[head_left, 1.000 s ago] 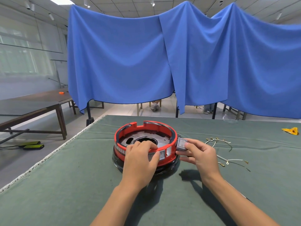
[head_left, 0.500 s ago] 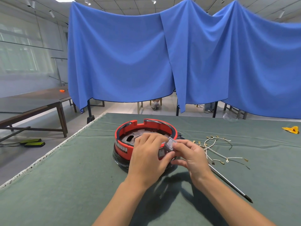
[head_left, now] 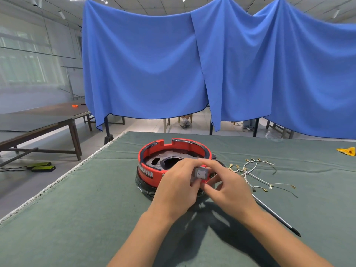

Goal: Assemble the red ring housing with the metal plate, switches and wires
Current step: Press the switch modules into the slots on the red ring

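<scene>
The red ring housing [head_left: 154,149] sits on the green cloth table, on a black base, with the grey metal plate [head_left: 154,160] inside it. A small grey rocker switch [head_left: 201,173] is held at the housing's near rim. My right hand [head_left: 225,187] pinches the switch from the right, thumb below and fingers above. My left hand [head_left: 177,187] grips the housing's near wall, its fingertips against the switch's left side. White wires [head_left: 256,170] with brass terminals lie on the cloth to the right.
A thin metal rod with a dark tip [head_left: 277,216] lies on the cloth at the right, behind my right forearm. A yellow scrap [head_left: 346,151] lies at the far right. The table's left edge [head_left: 63,176] runs diagonally. Blue curtains hang behind.
My right hand has carried the switch from the housing's right side round to its near rim, and the switch face now points up toward me. My left hand stayed on the housing.
</scene>
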The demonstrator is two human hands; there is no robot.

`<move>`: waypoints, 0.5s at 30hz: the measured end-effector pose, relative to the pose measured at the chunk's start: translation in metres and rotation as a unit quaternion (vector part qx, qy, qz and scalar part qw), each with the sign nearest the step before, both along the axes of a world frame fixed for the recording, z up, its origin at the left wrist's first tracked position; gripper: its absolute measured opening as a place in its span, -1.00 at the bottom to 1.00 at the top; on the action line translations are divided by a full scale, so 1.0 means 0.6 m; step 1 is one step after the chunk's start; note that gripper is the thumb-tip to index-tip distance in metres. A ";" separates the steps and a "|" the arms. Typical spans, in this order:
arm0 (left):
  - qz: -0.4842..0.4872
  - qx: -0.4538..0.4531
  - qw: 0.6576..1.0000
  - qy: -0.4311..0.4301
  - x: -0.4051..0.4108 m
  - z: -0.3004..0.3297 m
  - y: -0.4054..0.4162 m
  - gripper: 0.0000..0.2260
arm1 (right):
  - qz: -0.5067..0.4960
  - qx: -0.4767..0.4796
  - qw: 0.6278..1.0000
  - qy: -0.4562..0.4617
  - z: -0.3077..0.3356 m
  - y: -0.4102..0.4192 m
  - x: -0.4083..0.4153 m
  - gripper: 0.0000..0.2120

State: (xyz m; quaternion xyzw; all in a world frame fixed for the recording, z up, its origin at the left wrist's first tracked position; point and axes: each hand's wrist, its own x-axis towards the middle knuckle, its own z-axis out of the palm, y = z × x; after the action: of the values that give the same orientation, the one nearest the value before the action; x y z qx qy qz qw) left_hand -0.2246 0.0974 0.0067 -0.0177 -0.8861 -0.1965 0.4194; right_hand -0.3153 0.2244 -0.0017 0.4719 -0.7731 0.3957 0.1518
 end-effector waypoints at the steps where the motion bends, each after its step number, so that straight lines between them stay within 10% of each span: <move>1: -0.002 0.010 1.000 0.004 0.001 0.001 0.001 -0.70 | -0.007 -0.012 1.000 0.023 0.000 0.000 0.001 -0.53; 15: 0.124 -0.012 0.989 -0.082 -0.009 -0.020 -0.009 -0.74 | -0.070 -0.070 0.992 -0.071 -0.026 0.003 -0.024 -0.84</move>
State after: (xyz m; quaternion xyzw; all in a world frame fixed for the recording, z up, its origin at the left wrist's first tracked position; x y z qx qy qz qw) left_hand -0.2297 0.0921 -0.0051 0.1034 -0.9149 -0.1336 0.3665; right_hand -0.3299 0.2263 -0.0171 0.3751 -0.7836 0.4698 0.1564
